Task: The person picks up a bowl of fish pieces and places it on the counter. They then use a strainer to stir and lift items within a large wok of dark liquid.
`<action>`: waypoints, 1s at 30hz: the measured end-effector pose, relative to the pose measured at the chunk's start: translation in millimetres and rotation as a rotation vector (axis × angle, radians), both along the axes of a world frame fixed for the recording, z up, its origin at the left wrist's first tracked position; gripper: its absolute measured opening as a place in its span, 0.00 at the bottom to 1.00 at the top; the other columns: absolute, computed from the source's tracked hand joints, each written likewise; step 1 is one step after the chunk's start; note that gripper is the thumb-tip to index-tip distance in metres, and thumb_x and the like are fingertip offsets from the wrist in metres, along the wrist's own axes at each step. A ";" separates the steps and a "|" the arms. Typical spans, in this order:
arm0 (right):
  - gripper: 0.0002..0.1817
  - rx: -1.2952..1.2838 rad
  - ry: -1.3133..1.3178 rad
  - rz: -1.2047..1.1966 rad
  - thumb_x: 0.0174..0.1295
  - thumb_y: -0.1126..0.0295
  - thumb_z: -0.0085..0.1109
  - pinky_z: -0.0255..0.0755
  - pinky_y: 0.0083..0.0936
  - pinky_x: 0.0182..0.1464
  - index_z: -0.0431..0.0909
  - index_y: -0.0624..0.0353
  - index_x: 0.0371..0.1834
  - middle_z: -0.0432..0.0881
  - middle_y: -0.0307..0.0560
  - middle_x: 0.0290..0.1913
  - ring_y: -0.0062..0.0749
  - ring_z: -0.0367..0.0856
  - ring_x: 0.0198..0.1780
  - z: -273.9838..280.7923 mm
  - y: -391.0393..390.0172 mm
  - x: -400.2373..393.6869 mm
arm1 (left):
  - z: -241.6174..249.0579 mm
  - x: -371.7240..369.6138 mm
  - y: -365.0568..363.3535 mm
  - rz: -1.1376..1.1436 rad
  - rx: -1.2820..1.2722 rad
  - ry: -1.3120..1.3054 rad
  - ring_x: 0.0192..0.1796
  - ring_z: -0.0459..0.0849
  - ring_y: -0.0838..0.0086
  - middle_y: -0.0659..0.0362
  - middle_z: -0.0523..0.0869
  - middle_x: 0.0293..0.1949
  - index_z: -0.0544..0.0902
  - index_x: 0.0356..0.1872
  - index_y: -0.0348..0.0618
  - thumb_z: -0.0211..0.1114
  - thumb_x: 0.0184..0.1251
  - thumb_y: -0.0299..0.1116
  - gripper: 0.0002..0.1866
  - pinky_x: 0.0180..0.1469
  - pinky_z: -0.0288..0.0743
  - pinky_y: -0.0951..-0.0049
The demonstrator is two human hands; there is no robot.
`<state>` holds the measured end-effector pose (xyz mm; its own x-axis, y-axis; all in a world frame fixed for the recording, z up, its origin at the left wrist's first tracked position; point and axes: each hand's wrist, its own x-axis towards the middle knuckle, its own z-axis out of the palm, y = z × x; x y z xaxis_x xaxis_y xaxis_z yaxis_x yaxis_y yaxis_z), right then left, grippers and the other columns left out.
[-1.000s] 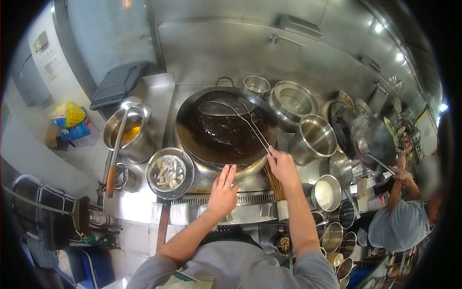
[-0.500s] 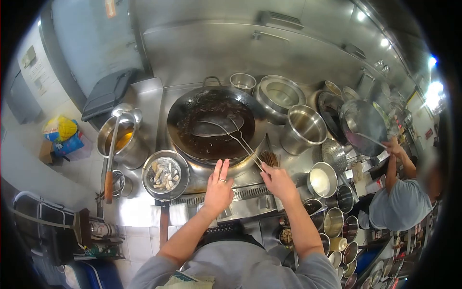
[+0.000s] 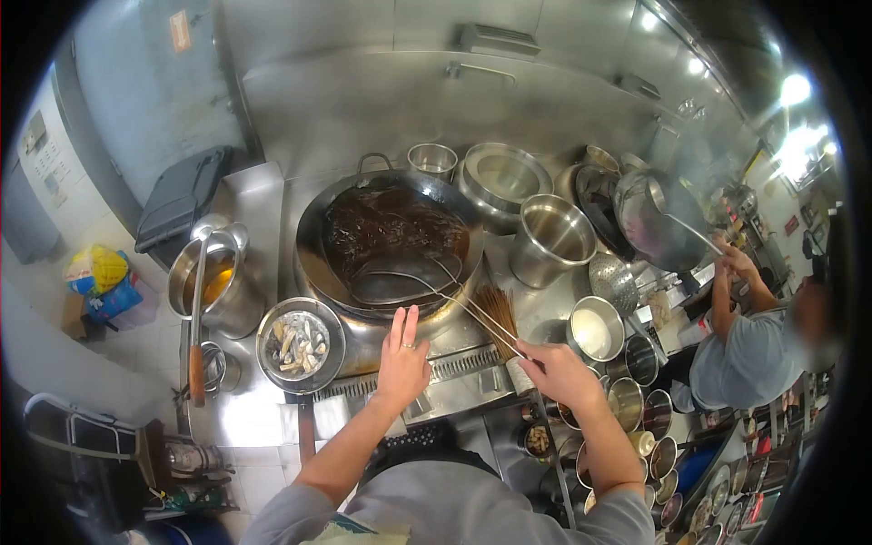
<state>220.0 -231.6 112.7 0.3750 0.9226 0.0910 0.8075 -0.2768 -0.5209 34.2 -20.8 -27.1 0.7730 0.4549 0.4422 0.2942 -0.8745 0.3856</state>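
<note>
My right hand (image 3: 558,371) is closed around the long wire handle of a skimmer (image 3: 391,283). The skimmer's round mesh head dips into dark liquid at the near side of a large wok (image 3: 312,241). My left hand (image 3: 402,363) holds nothing; its fingers stretch forward, fingertips close to the wok's near rim, and a ring shows on one finger. Just left of that hand, a strainer holding pale, elongated pieces of food (image 3: 300,343) rests over a dark long-handled pan. Beside the skimmer's handle stands a bamboo brush (image 3: 495,313).
A steel pot (image 3: 241,304) with amber liquid and a wooden-handled ladle (image 3: 196,354) stands at left. Steel pots (image 3: 554,241) line the right. A bowl of white stuff (image 3: 596,329) is near my right hand. Further right, a person (image 3: 749,354) handles another wok (image 3: 663,218).
My right hand has moved right and toward me, drawing the skimmer's head to the wok's near side. The liquid's surface looks more stirred. The other person's wok has shifted slightly.
</note>
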 end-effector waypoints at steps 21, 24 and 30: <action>0.17 0.004 -0.167 -0.039 0.67 0.70 0.64 0.78 0.49 0.42 0.83 0.64 0.57 0.85 0.67 0.35 0.64 0.85 0.38 -22.1 26.0 37.4 | 4.2 -3.9 -0.7 0.015 0.055 0.003 0.84 0.51 0.46 0.44 0.55 0.83 0.84 0.35 0.39 0.70 0.53 0.26 0.09 0.73 0.65 0.48; 0.17 0.039 -0.233 -0.039 0.69 0.69 0.62 0.80 0.52 0.43 0.82 0.61 0.59 0.85 0.66 0.34 0.66 0.85 0.37 -41.8 47.0 42.3 | 4.4 -4.0 -1.7 0.015 0.034 0.020 0.84 0.51 0.44 0.43 0.55 0.83 0.85 0.36 0.38 0.69 0.54 0.24 0.08 0.73 0.65 0.47; 0.18 0.159 -0.182 -0.062 0.69 0.67 0.63 0.80 0.54 0.42 0.82 0.59 0.61 0.85 0.66 0.34 0.66 0.86 0.38 -88.6 95.9 51.0 | 7.6 -3.9 -3.1 0.030 0.036 0.038 0.84 0.50 0.44 0.44 0.54 0.83 0.83 0.34 0.39 0.69 0.52 0.24 0.07 0.73 0.65 0.46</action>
<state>271.0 -135.6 24.2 0.3949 0.8670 0.3041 0.8758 -0.2553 -0.4095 30.4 -23.9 -19.5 0.7759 0.4623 0.4292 0.3339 -0.8783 0.3423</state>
